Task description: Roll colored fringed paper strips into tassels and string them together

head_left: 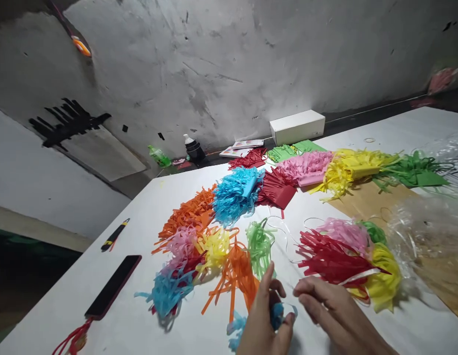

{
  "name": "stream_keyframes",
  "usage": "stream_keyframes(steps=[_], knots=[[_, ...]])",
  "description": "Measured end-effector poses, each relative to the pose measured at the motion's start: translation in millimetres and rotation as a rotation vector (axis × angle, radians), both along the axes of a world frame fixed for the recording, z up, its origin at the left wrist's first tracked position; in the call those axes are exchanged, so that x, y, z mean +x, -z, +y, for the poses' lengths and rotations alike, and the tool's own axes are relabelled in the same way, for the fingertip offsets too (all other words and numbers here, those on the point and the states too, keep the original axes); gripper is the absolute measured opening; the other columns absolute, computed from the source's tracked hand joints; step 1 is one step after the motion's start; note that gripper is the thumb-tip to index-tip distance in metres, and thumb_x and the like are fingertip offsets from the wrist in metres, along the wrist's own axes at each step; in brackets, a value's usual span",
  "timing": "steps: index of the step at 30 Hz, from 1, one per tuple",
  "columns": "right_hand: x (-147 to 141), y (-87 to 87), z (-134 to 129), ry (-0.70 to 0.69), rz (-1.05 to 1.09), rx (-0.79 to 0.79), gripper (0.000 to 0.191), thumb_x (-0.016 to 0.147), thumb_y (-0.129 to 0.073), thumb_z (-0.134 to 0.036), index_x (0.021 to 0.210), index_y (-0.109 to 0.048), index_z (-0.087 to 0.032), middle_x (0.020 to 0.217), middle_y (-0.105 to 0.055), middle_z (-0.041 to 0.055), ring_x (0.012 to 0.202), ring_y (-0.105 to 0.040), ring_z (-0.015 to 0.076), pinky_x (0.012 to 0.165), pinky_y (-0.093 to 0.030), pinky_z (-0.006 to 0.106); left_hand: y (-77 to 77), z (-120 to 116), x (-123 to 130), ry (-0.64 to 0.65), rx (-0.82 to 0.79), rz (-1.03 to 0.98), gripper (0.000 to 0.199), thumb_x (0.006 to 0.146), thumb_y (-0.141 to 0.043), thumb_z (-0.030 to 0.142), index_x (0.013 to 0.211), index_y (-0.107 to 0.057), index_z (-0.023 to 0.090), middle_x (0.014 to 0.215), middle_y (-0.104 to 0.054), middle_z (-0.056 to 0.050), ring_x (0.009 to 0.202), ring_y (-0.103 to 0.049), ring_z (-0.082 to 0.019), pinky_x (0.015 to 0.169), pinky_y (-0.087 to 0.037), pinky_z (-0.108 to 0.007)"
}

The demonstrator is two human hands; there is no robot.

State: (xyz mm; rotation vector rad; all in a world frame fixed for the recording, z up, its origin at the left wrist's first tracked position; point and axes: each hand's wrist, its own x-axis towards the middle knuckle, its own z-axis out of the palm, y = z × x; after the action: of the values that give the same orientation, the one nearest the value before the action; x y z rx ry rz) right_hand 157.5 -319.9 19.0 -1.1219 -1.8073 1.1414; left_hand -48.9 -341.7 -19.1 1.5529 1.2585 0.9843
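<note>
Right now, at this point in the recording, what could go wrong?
The blue tassel might slip or loosen: the left hand holds it, while the right hand appears apart from it.

The orange tassel lies close beside the left hand, so its strips could get brushed aside or tangled.

The loose white string curls between the light green tassel and the red tassel; it might snag on their strands.
</note>
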Motion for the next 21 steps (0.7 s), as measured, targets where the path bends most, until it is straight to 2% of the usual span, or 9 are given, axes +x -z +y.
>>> stream_keyframes(steps=[2, 5, 9, 12, 13, 15, 17, 19, 21], knots=[[-10, -9.0, -1, -0.110, 0.043, 0.007, 0.024, 0.105, -0.043, -0.037, 0.104, -0.064, -0.025, 0.089, -0.073, -0.0011, 0.076, -0.067, 0.0133, 0.069, -0.048, 0.022, -3.0, 2, 8, 0.063, 0.012, 0.002, 0.079, 0.087, -0.061, 0.018, 0.158, -0.029, 0.029, 0.121, -0.058, -0.009, 0.093, -0.062, -0.018, 0.087, -0.051, -0.034], [-15, -14.3, -3, -0.098, 0.018, 0.031, 0.022, 0.104, -0.045, -0.034, 0.100, -0.064, -0.025, 0.092, -0.073, -0.0008, 0.082, -0.068, 0.0145, 0.076, -0.049, 0.023, -6.2, 5, 11, 0.121, 0.018, 0.005, 0.079, 0.088, -0.059, 0.018, 0.160, -0.027, 0.023, 0.121, -0.058, -0.011, 0.102, -0.061, -0.022, 0.096, -0.049, -0.039], [-15, -7.6, -5, -0.073, -0.004, -0.012, 0.021, 0.104, -0.047, -0.037, 0.105, -0.065, -0.027, 0.087, -0.073, -0.0020, 0.074, -0.067, 0.0140, 0.071, -0.050, 0.022, 0.4, 3, 13, 0.123, 0.026, 0.018, 0.083, 0.090, -0.054, 0.018, 0.163, -0.015, 0.019, 0.120, -0.057, -0.012, 0.104, -0.060, -0.023, 0.099, -0.048, -0.041], [-18, 2.5, -7, -0.071, 0.010, 0.093, 0.021, 0.104, -0.046, -0.034, 0.101, -0.066, -0.026, 0.088, -0.074, -0.0004, 0.078, -0.070, 0.0146, 0.072, -0.052, 0.022, 5.0, 0, 17, 0.108, 0.055, 0.044, 0.084, 0.089, -0.054, 0.020, 0.163, -0.015, 0.018, 0.126, -0.057, -0.014, 0.110, -0.060, -0.026, 0.102, -0.047, -0.042], [-18, 5.6, -7, -0.037, 0.011, 0.145, 0.022, 0.104, -0.045, -0.033, 0.098, -0.066, -0.026, 0.088, -0.074, 0.0004, 0.080, -0.070, 0.0152, 0.074, -0.053, 0.022, 5.3, 0, 15, 0.102, 0.062, 0.069, 0.081, 0.090, -0.055, 0.020, 0.162, -0.020, 0.018, 0.128, -0.058, -0.015, 0.111, -0.060, -0.026, 0.102, -0.047, -0.042], [-11, 9.6, -8, 0.095, 0.010, 0.204, 0.021, 0.104, -0.046, -0.033, 0.099, -0.066, -0.025, 0.087, -0.073, 0.0011, 0.078, -0.070, 0.0157, 0.073, -0.054, 0.023, 3.9, 1, 4, 0.145, 0.082, 0.167, 0.065, 0.089, -0.059, 0.022, 0.153, -0.043, 0.020, 0.127, -0.062, -0.014, 0.110, -0.061, -0.027, 0.099, -0.049, -0.040], [1, 9.6, -7, 0.235, 0.017, 0.189, 0.019, 0.103, -0.049, -0.036, 0.102, -0.065, -0.026, 0.083, -0.072, 0.0000, 0.071, -0.068, 0.0147, 0.067, -0.054, 0.021, -0.1, 3, -18, 0.277, 0.147, 0.293, 0.039, 0.087, -0.066, 0.026, 0.126, -0.069, 0.024, 0.110, -0.071, -0.011, 0.097, -0.065, -0.027, 0.090, -0.053, -0.036], [16, 6.1, -7, 0.296, 0.022, 0.176, 0.018, 0.102, -0.051, -0.037, 0.101, -0.065, -0.027, 0.077, -0.070, -0.0016, 0.063, -0.066, 0.0134, 0.059, -0.053, 0.019, -8.8, 3, -45, 0.368, 0.228, 0.371, 0.022, 0.087, -0.071, 0.033, 0.107, -0.078, 0.027, 0.094, -0.075, -0.009, 0.086, -0.067, -0.026, 0.081, -0.056, -0.033], [27, 1.2, -6, 0.264, 0.016, 0.236, 0.015, 0.101, -0.053, -0.033, 0.102, -0.067, -0.028, 0.080, -0.072, -0.0012, 0.062, -0.067, 0.0132, 0.057, -0.052, 0.018, -24.9, 0, -66, 0.342, 0.279, 0.385, 0.033, 0.088, -0.072, 0.040, 0.119, -0.075, 0.029, 0.106, -0.077, -0.011, 0.096, -0.070, -0.029, 0.086, -0.057, -0.035]])
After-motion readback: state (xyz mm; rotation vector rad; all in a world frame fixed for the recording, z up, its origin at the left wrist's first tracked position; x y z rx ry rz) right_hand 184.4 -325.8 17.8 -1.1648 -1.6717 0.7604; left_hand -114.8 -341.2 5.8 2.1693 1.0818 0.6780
